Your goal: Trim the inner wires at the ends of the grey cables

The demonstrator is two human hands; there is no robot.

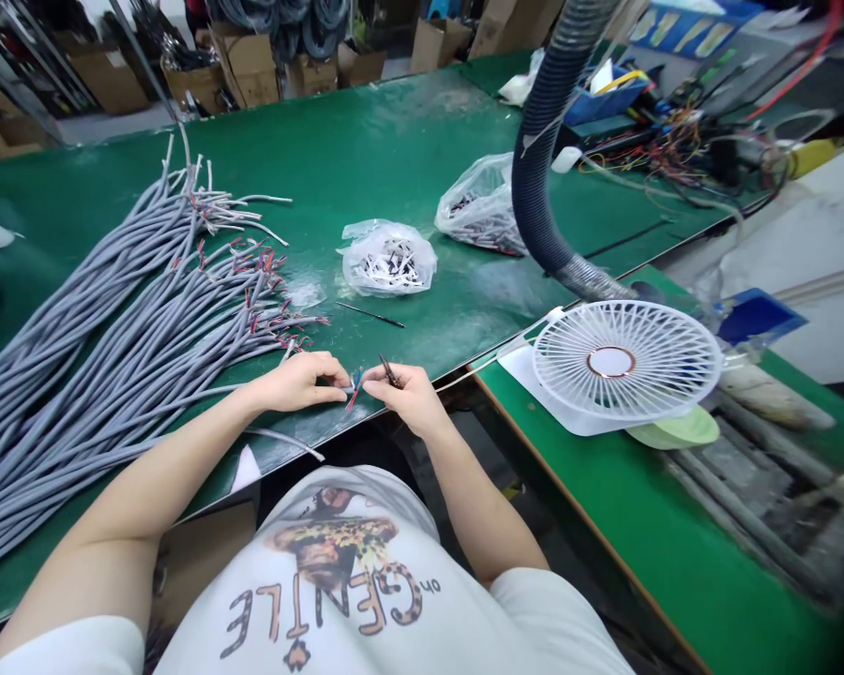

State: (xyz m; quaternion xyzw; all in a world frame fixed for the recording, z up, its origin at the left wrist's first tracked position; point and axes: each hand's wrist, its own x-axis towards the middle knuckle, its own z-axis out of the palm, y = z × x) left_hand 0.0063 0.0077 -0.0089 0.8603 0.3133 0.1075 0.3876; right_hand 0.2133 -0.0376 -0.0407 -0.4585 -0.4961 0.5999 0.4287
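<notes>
From over the head, the left hand (299, 382) pinched the end of a grey cable (183, 398) at the near edge of the green bench (394, 141), its coloured wires (354, 392) fanned between both hands. The right hand (409, 394) was closed around thin tweezers (389, 371), touching those wires. A heap of grey cables (98, 319) lay left, two plastic bags (388, 258) behind, a white fan (625, 361) to the right.
</notes>
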